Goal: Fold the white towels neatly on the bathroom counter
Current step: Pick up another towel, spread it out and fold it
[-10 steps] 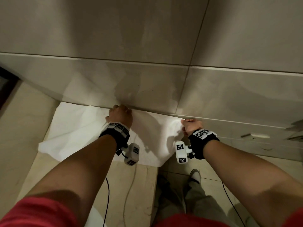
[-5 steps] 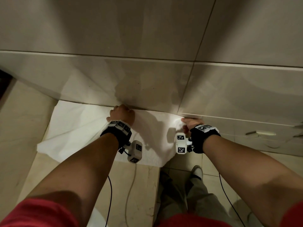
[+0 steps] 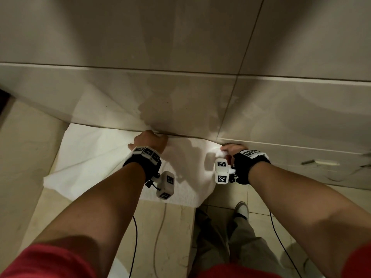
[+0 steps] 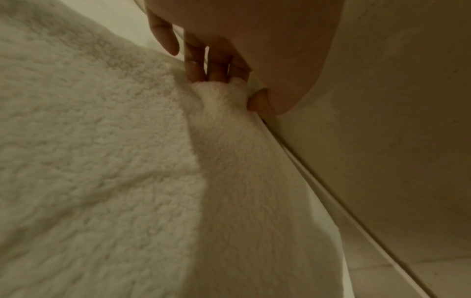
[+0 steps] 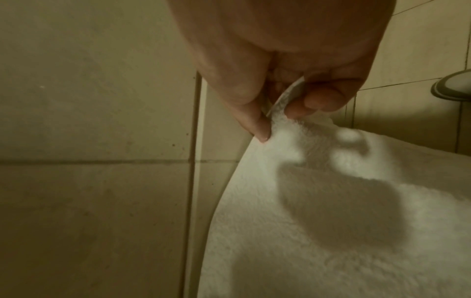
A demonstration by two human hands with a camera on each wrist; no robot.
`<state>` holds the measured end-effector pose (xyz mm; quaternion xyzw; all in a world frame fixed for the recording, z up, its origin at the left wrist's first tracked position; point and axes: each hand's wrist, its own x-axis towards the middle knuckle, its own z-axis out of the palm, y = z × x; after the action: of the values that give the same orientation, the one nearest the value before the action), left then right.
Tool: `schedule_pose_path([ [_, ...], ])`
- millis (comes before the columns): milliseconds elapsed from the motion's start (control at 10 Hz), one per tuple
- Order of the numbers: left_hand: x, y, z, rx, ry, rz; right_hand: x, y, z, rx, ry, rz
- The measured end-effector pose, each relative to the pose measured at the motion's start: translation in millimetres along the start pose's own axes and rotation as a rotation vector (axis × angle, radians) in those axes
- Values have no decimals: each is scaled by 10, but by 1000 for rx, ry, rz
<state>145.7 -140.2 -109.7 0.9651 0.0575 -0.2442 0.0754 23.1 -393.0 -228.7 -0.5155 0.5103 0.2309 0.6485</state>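
A white towel (image 3: 96, 157) lies spread on the beige counter (image 3: 26, 149), its far edge against the tiled wall and its right part hanging over the counter's end. My left hand (image 3: 149, 140) pinches a bunch of the towel (image 4: 219, 94) at the far edge, fingers and thumb curled round it by the wall joint. My right hand (image 3: 232, 150) holds the towel's far right corner (image 5: 277, 108) between thumb and fingers, just past the counter's end.
The tiled wall (image 3: 180, 93) stands right behind both hands. Below the right hand is the tiled floor (image 3: 261, 207), with my shoe (image 3: 242, 209) and trouser legs. Cables hang from both wrist cameras over the counter front (image 3: 170, 237).
Both hands moved slightly toward the wall with the towel edge; the right-hand corner now sits lower and closer to the wall. The grips are unchanged.
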Motion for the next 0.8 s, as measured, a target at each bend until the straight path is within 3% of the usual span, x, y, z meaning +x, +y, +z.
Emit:
schedule_pose_path([
  [200, 28, -2, 35, -54, 60, 8, 32, 42, -22, -7, 5, -3],
  [400, -97, -198, 54, -144, 155, 31, -617, -94, 220, -205, 52, -21],
  [500, -205, -248, 78, -149, 92, 43, -772, -80, 428, -187, -85, -47],
  [600, -377, -293, 218, -91, 87, 158, -782, 35, 618, 69, -158, 82],
  [700, -519, -393, 351, 45, 41, 271, -780, 114, 759, 86, -234, 160],
  [800, -539, -477, 466, 178, -37, 295, -699, 174, 813, 165, -266, 204],
])
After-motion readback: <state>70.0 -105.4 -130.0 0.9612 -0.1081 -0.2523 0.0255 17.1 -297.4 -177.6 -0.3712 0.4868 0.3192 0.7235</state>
